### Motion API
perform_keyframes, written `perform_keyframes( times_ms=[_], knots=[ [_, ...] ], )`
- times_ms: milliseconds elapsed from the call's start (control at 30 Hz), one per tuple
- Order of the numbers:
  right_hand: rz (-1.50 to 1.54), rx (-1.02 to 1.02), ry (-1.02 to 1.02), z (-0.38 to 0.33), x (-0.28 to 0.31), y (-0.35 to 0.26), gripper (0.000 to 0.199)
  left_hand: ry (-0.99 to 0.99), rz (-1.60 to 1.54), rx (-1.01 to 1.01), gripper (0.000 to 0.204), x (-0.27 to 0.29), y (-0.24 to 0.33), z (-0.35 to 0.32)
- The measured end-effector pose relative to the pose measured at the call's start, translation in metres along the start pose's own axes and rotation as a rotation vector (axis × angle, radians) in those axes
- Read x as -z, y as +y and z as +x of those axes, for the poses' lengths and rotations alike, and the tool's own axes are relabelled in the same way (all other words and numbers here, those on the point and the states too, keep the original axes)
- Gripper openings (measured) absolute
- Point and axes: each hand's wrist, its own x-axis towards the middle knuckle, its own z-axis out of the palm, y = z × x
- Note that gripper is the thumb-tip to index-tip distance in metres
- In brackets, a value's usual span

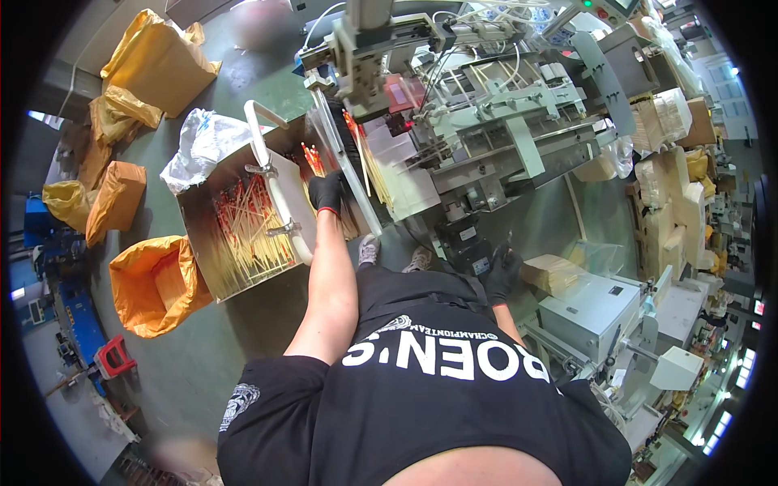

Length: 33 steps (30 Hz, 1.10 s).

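My left hand [326, 193], in a black glove, is closed around a bunch of red-tipped wooden sticks [312, 159] that look like chopsticks. It is over the narrow section between a metal bin and the machine's long rail [344, 158]. More red-tipped sticks [247, 223] lie heaped in the metal bin [243, 285] to the left. Beyond the rail, a row of sticks [373, 166] runs along the machine's feed. My right hand [504, 275], also gloved in black, hangs low beside a black box-shaped unit [468, 247]. Its fingers look apart, and I see nothing held in them.
A large machine [502, 121] with rods and hoses fills the far side. A white tube frame [271, 162] crosses the bin. Orange-lined sacks [158, 283] stand at left. At right are a stack of pale sticks [555, 274] and a grey cabinet [592, 316].
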Motion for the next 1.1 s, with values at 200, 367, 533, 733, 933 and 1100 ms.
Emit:
perform_keyframes(
  times_ms=[200, 367, 533, 733, 933, 1100],
  knots=[
    [0.069, -0.006, -0.012, -0.003, 0.003, -0.008, 0.028, 0.433, 0.001, -0.169, 0.037, 0.011, 0.026, -0.019],
    [0.247, -0.04, -0.029, -0.003, 0.003, -0.004, 0.033, 0.329, -0.322, -0.253, 0.031, 0.053, 0.075, -0.051],
    [0.121, 0.11, -0.032, -0.003, 0.003, 0.011, 0.036, 0.092, -0.728, -0.701, 0.017, 0.089, 0.1, -0.117],
    [0.429, 0.01, -0.208, 0.0, 0.008, 0.003, 0.036, -0.795, -1.43, -0.161, 0.03, 0.081, 0.104, -0.217],
    [0.311, 0.418, -0.415, 0.013, 0.037, -0.053, 0.029, -0.929, -1.274, 0.493, 0.02, 0.039, 0.066, -0.317],
    [0.302, 0.253, -0.65, 0.02, 0.05, -0.088, 0.027, -0.837, -1.198, 0.362, 0.019, 0.044, 0.067, -0.329]
  ],
)
